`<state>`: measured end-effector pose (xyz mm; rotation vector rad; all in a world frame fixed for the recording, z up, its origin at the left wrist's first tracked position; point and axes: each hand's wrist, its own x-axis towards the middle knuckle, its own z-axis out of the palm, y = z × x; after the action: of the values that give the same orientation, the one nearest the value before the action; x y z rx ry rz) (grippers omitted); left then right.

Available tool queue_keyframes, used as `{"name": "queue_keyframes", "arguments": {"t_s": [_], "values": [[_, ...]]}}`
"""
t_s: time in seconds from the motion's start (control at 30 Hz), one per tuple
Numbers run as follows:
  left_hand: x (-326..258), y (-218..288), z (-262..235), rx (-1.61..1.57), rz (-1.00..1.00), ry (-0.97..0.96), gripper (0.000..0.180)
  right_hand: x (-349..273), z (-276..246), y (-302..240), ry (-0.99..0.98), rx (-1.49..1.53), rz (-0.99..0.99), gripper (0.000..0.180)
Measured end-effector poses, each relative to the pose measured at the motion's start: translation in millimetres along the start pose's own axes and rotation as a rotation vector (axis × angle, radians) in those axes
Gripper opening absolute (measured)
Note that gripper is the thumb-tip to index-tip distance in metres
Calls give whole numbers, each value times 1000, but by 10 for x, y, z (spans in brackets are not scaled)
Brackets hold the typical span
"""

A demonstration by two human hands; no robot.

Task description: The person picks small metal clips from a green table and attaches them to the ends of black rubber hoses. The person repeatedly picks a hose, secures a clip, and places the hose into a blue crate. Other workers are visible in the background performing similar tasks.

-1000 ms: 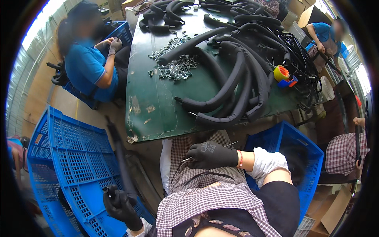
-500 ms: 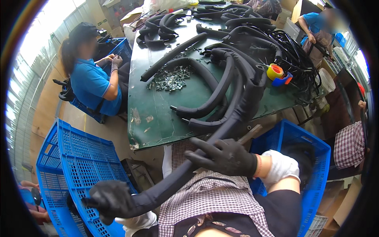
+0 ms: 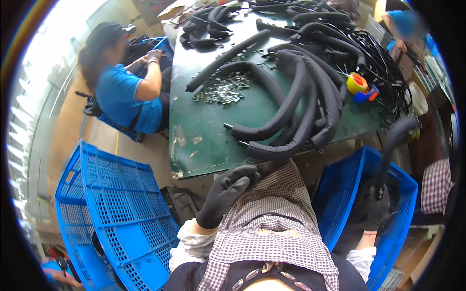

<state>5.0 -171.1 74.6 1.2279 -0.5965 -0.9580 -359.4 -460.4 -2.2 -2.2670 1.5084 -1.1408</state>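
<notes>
At the right, my black-gloved right hand is closed around the lower part of a black foam-covered tube. This tube stands up and bends to the right at its top, over the right blue crate. My left hand, also in a black glove, is in front of the table's near edge, over the checked apron. Its fingers are loosely bent with the thumb a little apart, and I see nothing in them. Several similar foam-covered tubes lie curved on the green table, some with metal ends showing.
Metal clips lie heaped on the table. A yellow-and-orange tape roll and a blue piece are near thin black tubes. Blue crates stand at my left. A person in blue sits left; others work at the right.
The tube lay across my lap, held by both hands. Now my left hand has let go and moved toward the table, while my right hand has carried the tube over the right crate.
</notes>
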Motion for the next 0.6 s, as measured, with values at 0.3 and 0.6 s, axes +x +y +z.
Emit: {"name": "queue_keyframes", "arguments": {"t_s": [0.3, 0.6], "values": [[50, -723, 87, -56, -130, 152, 29, -1788, -720, 2587, 267, -744, 1138, 66], [230, -715, 254, 200, -123, 4, 31, -3042, -565, 2776, 182, -646, 1530, 72]]}}
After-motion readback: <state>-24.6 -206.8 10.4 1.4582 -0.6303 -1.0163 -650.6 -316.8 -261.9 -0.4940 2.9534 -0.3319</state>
